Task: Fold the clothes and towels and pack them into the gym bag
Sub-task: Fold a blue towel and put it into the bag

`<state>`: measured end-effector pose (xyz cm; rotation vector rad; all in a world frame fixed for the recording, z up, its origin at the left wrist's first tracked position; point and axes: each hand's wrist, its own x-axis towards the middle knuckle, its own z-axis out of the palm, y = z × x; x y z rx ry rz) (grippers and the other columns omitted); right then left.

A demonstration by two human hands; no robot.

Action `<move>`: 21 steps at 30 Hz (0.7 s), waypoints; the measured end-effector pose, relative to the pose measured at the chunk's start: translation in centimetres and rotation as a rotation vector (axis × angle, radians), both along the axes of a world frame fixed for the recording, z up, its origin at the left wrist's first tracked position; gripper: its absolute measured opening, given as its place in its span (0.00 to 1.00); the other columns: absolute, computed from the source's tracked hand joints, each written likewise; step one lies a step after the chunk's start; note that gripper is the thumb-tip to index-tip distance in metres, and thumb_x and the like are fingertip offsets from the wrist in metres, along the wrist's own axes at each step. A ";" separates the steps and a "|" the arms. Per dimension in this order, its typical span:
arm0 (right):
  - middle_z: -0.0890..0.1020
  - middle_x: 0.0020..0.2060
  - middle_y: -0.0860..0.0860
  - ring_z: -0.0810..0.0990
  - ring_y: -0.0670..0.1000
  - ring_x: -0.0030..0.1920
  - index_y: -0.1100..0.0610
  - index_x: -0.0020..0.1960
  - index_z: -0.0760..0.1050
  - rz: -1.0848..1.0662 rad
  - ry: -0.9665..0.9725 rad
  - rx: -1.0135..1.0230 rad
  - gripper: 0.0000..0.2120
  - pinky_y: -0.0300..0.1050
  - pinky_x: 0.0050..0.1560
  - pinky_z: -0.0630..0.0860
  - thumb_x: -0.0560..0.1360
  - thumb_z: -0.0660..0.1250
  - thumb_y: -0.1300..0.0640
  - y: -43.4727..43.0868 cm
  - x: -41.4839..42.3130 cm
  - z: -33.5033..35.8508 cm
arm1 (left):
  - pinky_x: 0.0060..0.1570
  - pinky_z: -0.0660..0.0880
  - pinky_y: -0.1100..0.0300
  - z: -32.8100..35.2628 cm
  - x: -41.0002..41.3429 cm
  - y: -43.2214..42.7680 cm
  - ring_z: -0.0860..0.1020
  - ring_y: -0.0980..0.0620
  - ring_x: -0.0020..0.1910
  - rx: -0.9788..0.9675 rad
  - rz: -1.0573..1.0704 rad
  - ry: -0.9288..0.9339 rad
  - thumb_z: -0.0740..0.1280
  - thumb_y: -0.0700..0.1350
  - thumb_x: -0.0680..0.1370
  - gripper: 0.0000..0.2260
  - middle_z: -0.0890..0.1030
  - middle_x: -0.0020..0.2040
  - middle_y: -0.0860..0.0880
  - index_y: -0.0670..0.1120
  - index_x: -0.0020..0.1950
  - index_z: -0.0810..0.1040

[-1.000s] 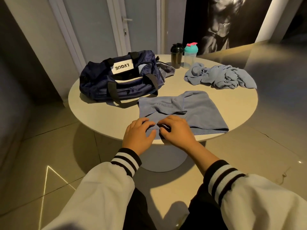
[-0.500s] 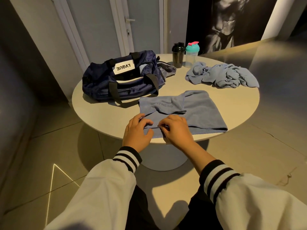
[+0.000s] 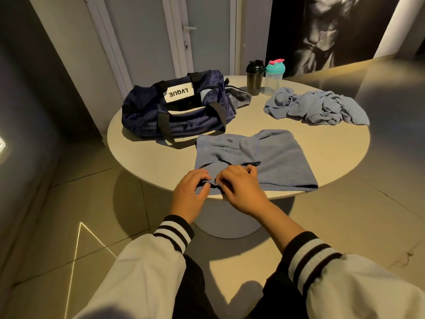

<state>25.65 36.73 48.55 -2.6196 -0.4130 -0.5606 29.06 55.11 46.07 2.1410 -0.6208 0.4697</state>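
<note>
A blue towel (image 3: 279,157) printed with "TNESS" lies partly folded at the near edge of the round table (image 3: 147,155). My left hand (image 3: 189,194) and my right hand (image 3: 239,187) sit side by side on its near left corner, fingers curled and pinching the cloth. A navy gym bag (image 3: 177,111) with a white label and black handles stands unzipped at the table's left. A crumpled pile of blue cloth (image 3: 317,107) lies at the far right.
Two shaker bottles stand at the table's back, one black (image 3: 254,77) and one teal with a pink cap (image 3: 274,75). Behind the table are a door (image 3: 207,31) and a dark wall poster (image 3: 326,31). Tiled floor surrounds the table's pedestal.
Both hands have stayed on the towel's near corner, shifting a little as their fingers gather the cloth. The view has tilted slightly.
</note>
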 end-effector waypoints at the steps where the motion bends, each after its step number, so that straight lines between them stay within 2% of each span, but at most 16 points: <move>1: 0.75 0.46 0.43 0.72 0.48 0.51 0.47 0.51 0.75 0.024 0.009 0.011 0.04 0.50 0.58 0.60 0.81 0.61 0.54 0.0 0.0 0.1 | 0.57 0.74 0.64 0.1 -0.1 0.2 0.76 0.58 0.57 0.004 -0.015 0.011 0.68 0.40 0.79 0.06 0.78 0.60 0.53 0.46 0.56 0.80; 5: 0.74 0.46 0.42 0.71 0.46 0.49 0.47 0.50 0.73 0.101 0.052 0.072 0.03 0.50 0.60 0.62 0.81 0.60 0.52 -0.2 0.3 0.1 | 0.53 0.69 0.75 0.3 -0.1 0.6 0.75 0.62 0.54 0.023 -0.069 0.036 0.69 0.42 0.79 0.04 0.78 0.60 0.52 0.45 0.52 0.77; 10: 0.75 0.46 0.42 0.71 0.46 0.51 0.46 0.50 0.73 0.086 0.062 0.013 0.03 0.51 0.63 0.61 0.81 0.61 0.51 0.0 0.2 0.0 | 0.57 0.69 0.72 0.4 -0.2 1.2 0.72 0.61 0.63 0.029 -0.113 0.078 0.71 0.44 0.78 0.08 0.77 0.58 0.54 0.48 0.45 0.72; 13: 0.76 0.46 0.42 0.73 0.46 0.52 0.45 0.49 0.74 0.063 0.033 -0.004 0.03 0.52 0.63 0.59 0.81 0.62 0.52 0.2 -0.1 0.2 | 0.55 0.67 0.75 0.5 -0.2 1.4 0.74 0.58 0.61 0.047 -0.121 0.096 0.71 0.43 0.78 0.09 0.77 0.57 0.54 0.48 0.44 0.71; 15: 0.76 0.46 0.41 0.73 0.46 0.53 0.45 0.50 0.74 0.071 0.020 0.032 0.03 0.52 0.63 0.57 0.81 0.62 0.52 0.0 -0.2 0.2 | 0.52 0.70 0.73 0.5 -0.2 1.6 0.75 0.57 0.57 0.060 -0.110 0.119 0.71 0.44 0.78 0.09 0.78 0.57 0.53 0.48 0.43 0.71; 17: 0.76 0.46 0.41 0.72 0.45 0.53 0.45 0.50 0.74 0.089 0.007 0.048 0.03 0.51 0.63 0.56 0.81 0.63 0.52 -0.2 -0.3 0.1 | 0.53 0.72 0.68 0.5 -0.2 1.7 0.76 0.56 0.56 0.077 -0.107 0.120 0.72 0.45 0.77 0.10 0.79 0.56 0.52 0.47 0.43 0.71; 21: 0.75 0.45 0.41 0.71 0.45 0.52 0.45 0.49 0.76 0.123 -0.006 -0.009 0.03 0.50 0.59 0.56 0.80 0.64 0.52 -0.2 -0.4 0.1 | 0.52 0.72 0.65 0.5 -0.1 1.5 0.76 0.54 0.54 0.102 -0.132 0.087 0.74 0.50 0.75 0.13 0.79 0.53 0.51 0.47 0.43 0.72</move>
